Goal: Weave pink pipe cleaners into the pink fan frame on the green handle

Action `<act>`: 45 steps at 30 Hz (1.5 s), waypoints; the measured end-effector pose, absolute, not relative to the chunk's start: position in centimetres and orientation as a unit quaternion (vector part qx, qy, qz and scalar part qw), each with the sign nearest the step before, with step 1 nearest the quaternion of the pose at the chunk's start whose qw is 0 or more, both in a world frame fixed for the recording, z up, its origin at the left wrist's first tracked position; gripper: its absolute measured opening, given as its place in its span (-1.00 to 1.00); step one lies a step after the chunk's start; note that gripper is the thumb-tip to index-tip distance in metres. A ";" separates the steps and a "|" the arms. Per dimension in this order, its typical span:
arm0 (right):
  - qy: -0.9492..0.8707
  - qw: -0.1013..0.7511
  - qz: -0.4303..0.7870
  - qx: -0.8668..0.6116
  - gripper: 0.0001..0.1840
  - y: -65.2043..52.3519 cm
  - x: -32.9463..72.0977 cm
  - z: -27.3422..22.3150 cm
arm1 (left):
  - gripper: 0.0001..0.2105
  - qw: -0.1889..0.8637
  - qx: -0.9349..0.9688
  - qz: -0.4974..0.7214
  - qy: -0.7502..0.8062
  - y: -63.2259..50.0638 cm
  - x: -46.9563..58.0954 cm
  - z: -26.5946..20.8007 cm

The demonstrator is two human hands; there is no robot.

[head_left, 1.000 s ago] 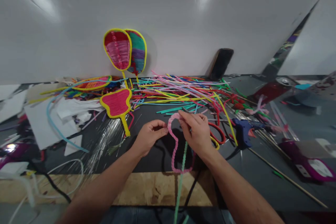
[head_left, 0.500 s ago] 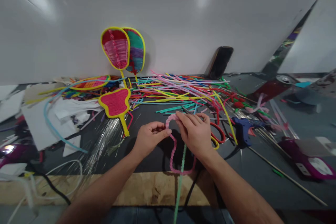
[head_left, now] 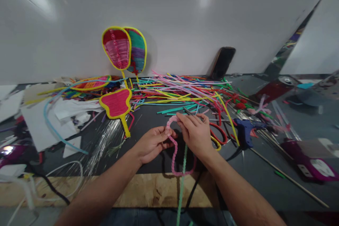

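Observation:
Both hands hold a loop of twisted pink pipe cleaner (head_left: 174, 159) above the front of the dark table. Thumb and fingers of my left hand (head_left: 156, 143) pinch its upper left side. My right hand (head_left: 195, 134) is closed on the top right of the loop, and its fingers hide part of it. A green pipe cleaner (head_left: 181, 187) hangs from beneath my right hand, crosses the loop's bottom edge and runs down toward my lap. Scissors (head_left: 221, 135) with red and yellow handles lie just right of my right hand.
Many coloured pipe cleaners (head_left: 180, 91) lie along the back. Fan shapes, one a pink one with yellow edging (head_left: 118, 104), stand or lie to the left. On the right are a blue glue gun (head_left: 245, 132), a wooden stick (head_left: 291, 178), a can (head_left: 275, 86) and a phone (head_left: 222, 63).
My left hand has shifted slightly down, with its fingers opened out more below the pinch. The right hand and the pink loop have hardly moved.

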State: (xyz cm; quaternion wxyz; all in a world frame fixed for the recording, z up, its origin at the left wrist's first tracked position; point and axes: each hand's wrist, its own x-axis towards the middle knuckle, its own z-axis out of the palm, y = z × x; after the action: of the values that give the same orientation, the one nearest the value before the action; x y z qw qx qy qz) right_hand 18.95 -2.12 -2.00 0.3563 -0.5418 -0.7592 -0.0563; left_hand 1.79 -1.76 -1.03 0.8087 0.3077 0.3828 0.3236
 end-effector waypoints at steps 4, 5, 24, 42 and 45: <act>-0.760 0.358 -0.054 -0.541 -0.76 -2.0 19.0 -2.0 | -0.77 0.803 0.329 0.330 0.372 -1.8 1.8 -0.8; -0.759 0.358 -0.054 -0.541 -0.76 -2.0 19.0 -2.0 | -0.74 0.796 0.342 0.336 0.370 -1.8 1.8 -0.7; -0.756 0.370 -0.043 -0.538 -0.74 -1.9 19.3 -2.1 | -0.75 0.729 0.415 0.361 0.406 -1.9 1.6 -0.7; -0.779 0.437 0.064 -0.445 -0.71 -2.4 18.2 -2.2 | -0.78 0.791 0.419 0.363 0.259 -1.9 1.5 -2.6; -0.771 0.435 0.056 -0.461 -0.72 -2.2 18.5 -2.2 | -0.75 0.793 0.409 0.354 0.280 -1.7 1.5 -2.4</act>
State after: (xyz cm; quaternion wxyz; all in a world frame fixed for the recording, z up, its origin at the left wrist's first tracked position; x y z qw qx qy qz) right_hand 18.53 -2.24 -2.23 0.4352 -0.4613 -0.7712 0.0556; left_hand 1.53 -1.73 -2.40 0.7931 0.4086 0.2802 0.3544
